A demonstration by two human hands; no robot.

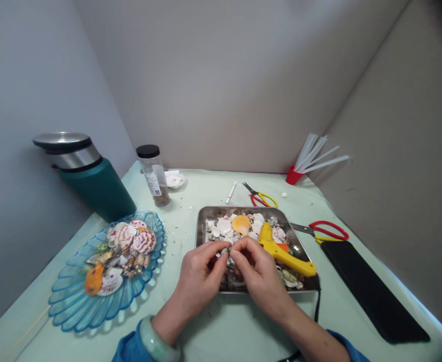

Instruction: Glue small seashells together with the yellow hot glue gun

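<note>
My left hand [198, 269] and my right hand [261, 274] meet over the near part of a metal tray [298, 244] of shells. Both are closed in a pinch, thumb against forefinger, tips nearly touching. A tiny greyish piece shows between the fingertips, too small to name. Under and beyond the fingers lie several shells, including an orange scallop shell [241, 224] and a white shell [224, 226]. A yellow glue gun [288, 259] rests across the tray's right side, close to my right hand, its black cord [317, 301] running toward me.
Left stands a blue scalloped dish [68, 296] of shells, with a teal bottle [96, 188] behind. A black-lidded jar [153, 176] stands farther back. Small scissors [260, 195], a white marker [231, 192], larger scissors [328, 230], a black slab [371, 291] and glue sticks [313, 153] in a red cup [294, 176] surround the tray.
</note>
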